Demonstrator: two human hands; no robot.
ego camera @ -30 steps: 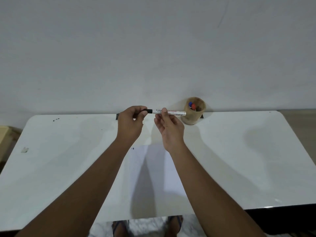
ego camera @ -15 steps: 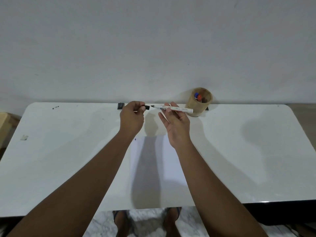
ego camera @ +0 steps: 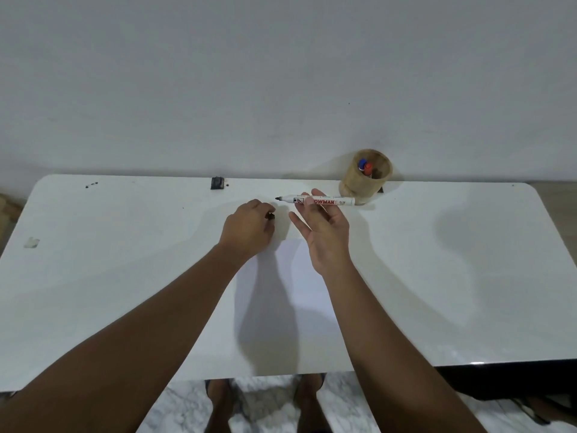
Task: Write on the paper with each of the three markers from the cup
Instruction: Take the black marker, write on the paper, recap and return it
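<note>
My right hand (ego camera: 324,235) holds a white marker (ego camera: 337,201) level at the fingertips, its bare black tip pointing left. My left hand (ego camera: 248,228) is closed around the marker's black cap (ego camera: 271,216), low over the table and left of the tip. A white sheet of paper (ego camera: 309,295) lies on the table under and in front of both hands, partly in their shadow. The wooden cup (ego camera: 362,182) stands at the back right of my hands with a blue marker (ego camera: 362,164) and a red marker (ego camera: 368,168) inside.
The white table (ego camera: 125,260) runs against a grey wall. A small black object (ego camera: 217,183) lies at the back edge, dark specks (ego camera: 91,184) at the back left, a scrap of tape (ego camera: 31,242) at the far left. Feet show below the front edge.
The cap has come off the marker. My left hand has dropped down and away with the cap, leaving a gap to the exposed tip. The view has tilted down.
</note>
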